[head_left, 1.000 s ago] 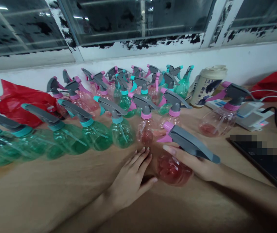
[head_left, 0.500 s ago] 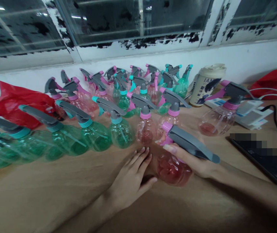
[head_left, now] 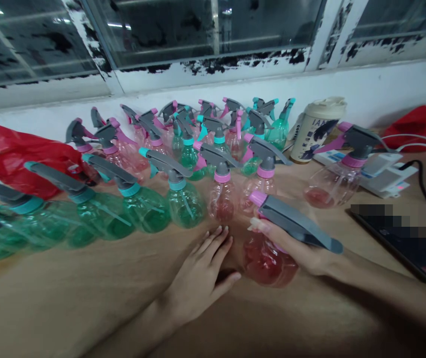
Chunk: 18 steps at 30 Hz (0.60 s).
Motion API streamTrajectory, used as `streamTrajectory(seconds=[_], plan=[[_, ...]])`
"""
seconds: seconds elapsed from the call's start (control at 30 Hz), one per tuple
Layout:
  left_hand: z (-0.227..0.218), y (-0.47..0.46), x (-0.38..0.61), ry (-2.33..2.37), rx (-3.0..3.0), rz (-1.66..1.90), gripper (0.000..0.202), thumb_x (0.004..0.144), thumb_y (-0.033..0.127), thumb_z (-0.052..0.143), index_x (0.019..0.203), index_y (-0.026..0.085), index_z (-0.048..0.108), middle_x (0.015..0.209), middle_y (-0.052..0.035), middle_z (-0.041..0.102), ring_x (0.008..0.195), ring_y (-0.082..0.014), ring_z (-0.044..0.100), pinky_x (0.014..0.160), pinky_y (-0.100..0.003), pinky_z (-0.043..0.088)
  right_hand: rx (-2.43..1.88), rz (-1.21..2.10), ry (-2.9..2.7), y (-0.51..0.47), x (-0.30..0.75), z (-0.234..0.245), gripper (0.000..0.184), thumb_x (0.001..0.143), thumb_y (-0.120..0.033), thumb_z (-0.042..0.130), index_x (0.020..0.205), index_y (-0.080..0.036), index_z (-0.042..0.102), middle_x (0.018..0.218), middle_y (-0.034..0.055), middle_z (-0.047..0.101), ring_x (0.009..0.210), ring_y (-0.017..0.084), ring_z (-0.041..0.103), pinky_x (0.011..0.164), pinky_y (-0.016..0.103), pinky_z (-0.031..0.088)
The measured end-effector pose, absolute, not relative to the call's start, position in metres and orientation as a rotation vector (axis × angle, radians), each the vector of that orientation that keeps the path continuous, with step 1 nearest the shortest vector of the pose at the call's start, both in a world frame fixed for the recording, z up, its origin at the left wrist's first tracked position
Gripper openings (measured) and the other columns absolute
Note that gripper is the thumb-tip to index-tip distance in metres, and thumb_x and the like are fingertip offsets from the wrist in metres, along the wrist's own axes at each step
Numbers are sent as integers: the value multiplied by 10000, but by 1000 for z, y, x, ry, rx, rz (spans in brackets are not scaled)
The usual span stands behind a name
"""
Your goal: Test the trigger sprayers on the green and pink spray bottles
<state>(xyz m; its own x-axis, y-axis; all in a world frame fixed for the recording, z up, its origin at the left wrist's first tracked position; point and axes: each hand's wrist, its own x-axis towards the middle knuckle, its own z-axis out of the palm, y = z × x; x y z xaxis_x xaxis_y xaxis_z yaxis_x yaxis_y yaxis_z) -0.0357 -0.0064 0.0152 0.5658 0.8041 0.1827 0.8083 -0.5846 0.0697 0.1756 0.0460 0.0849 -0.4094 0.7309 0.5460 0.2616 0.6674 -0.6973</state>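
Note:
My right hand (head_left: pixel 291 243) is wrapped around the neck of a pink spray bottle (head_left: pixel 268 263) with a grey and pink trigger head. The bottle tilts slightly, low over or on the table; I cannot tell whether its base touches. My left hand (head_left: pixel 207 273) lies flat on the wooden table (head_left: pixel 86 303), fingers stretched out and holding nothing, just left of that bottle. Beyond my fingertips stands another pink spray bottle (head_left: pixel 222 199). Beside it is a green spray bottle (head_left: pixel 186 204), the nearest end of a row of green ones running left.
Several more pink and green spray bottles crowd toward the wall. A red plastic bag (head_left: pixel 30 159) lies at left. At right are a paper coffee cup (head_left: pixel 315 132), a lone pink bottle (head_left: pixel 332 184), a white power strip with cables (head_left: pixel 386 174) and a dark tablet-like device (head_left: pixel 392 243).
The spray bottle in my right hand has shifted slightly right, and the thumb has drawn in under the trigger head. My left hand has stayed in place.

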Motion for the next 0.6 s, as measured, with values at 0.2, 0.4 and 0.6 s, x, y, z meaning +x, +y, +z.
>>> streamTrajectory(seconds=[0.2,0.4,0.6], plan=[[16,-7,-35,-1448,-2764,-330,592,939,510,465,1380,120,398,1460,-136,394,1354,-258,350,1096,-433,334,-738,736,-1963,46,177,85,155,875,-367,557,912,-248,651,879,21,701,798,186,667,743,332,553],[16,-7,-35,-1451,-2759,-324,592,939,518,460,1383,132,393,1451,-128,410,1344,-252,370,1090,-430,345,-780,683,-1970,44,178,84,193,874,-374,550,943,-239,669,912,30,717,839,197,679,761,340,559],[16,-7,-36,-1437,-2757,-324,596,942,509,460,1389,122,379,1460,-132,396,1352,-249,356,1095,-425,334,-804,706,-1954,41,178,85,165,872,-355,559,916,-236,664,815,26,705,740,197,680,683,333,567]])
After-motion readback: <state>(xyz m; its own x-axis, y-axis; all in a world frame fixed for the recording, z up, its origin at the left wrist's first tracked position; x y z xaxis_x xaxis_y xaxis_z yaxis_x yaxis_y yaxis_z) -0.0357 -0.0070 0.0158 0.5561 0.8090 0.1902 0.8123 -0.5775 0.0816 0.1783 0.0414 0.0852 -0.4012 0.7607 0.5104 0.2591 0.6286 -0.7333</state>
